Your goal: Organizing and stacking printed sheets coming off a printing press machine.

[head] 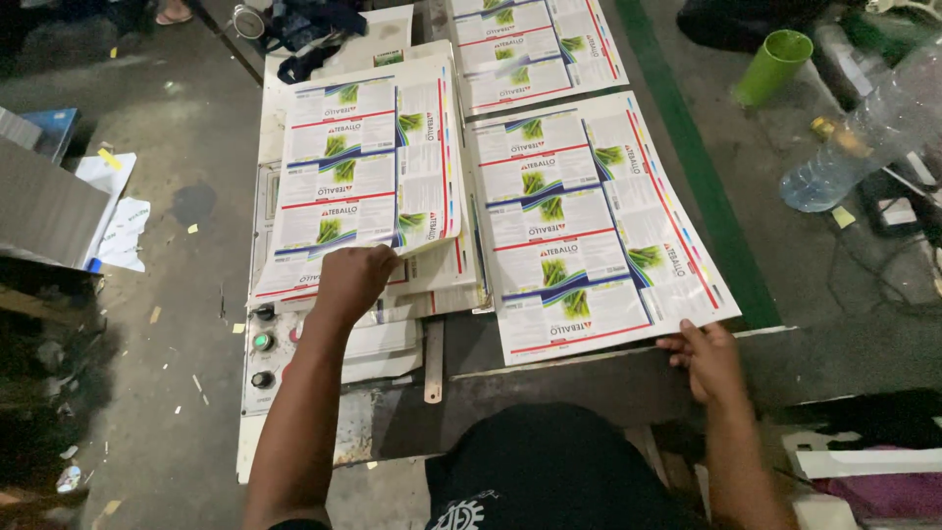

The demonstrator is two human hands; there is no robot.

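My left hand (pixel 351 280) is closed on the near edge of a printed sheet (pixel 368 167) that carries several white label panels with green plant pictures; the sheet lies on top of a stack at the left. At the near right corner of another printed sheet (pixel 589 226), my right hand (pixel 706 358) rests with its fingers spread on the sheet's edge. Both sheets lie side by side on a metal work surface (pixel 549 378).
More printed sheets (pixel 530 44) lie further back. A control panel with round buttons (pixel 263 344) sits at the near left. A green cup (pixel 772 65) and a clear plastic bottle (pixel 863 132) lie on the floor at right. A grey box (pixel 44 211) stands at left.
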